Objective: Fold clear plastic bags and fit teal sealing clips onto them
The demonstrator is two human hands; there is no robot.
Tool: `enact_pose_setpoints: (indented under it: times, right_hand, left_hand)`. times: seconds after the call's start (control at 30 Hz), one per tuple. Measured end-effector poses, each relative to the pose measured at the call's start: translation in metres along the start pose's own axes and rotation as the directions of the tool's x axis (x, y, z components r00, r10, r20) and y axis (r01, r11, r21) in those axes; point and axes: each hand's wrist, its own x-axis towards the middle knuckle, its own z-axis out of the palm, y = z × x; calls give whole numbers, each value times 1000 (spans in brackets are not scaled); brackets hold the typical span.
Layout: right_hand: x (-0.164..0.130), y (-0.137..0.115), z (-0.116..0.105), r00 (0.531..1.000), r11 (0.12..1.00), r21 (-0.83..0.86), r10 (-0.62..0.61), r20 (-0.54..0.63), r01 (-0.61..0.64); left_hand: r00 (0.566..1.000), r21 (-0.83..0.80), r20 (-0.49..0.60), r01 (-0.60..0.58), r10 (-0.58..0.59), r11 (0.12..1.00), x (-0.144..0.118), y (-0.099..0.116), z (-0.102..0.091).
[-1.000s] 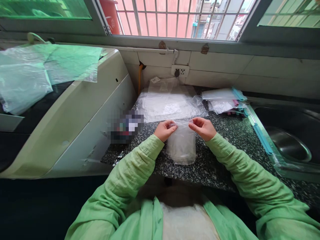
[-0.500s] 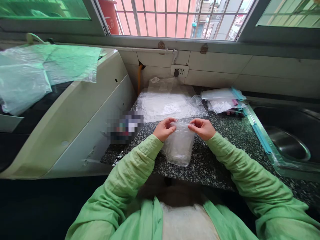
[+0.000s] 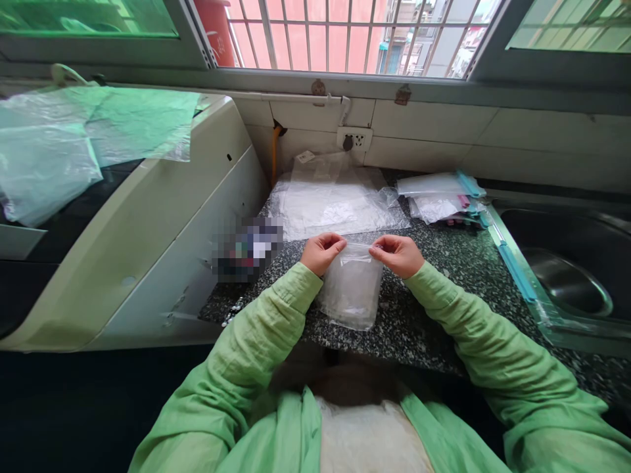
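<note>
**Small bag pinched at its mouth, top edge between both hands**

Speckled stone counter (image 3: 434, 315) runs under a barred window, with a sink (image 3: 566, 282) at the right and a pale appliance (image 3: 162, 223) at the left. Just above the counter's near part, the left hand (image 3: 321, 253) and right hand (image 3: 398, 255) each pinch a top corner of a small clear bag (image 3: 351, 292), its top edge stretched between them and its body hanging toward the person. Whether the mouth is sealed cannot be told; I judge the closing to be under way. A heap of clear bags (image 3: 335, 203) lies behind, and a sorted stack with coloured strips (image 3: 444, 197) lies near the sink.
</note>
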Motion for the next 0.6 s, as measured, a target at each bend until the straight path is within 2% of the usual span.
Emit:
enact_pose_setpoints:
  times: [0.23,0.4,0.6]
  right_hand:
    - [3,3,-4,995,999,43,4,-101,1]
    - [4,3,-4,988,998,59,4,-155,6]
    - [3,7,-3,994,998,55,-12,-108,18]
  left_hand:
    - [999,-105,-30,-44,41,994,3,-2,-7]
    - [996,-98,15,-89,91,991,4,-4,-9]
    - [999,-41,-16,-30,29,999,2,-1,-4]
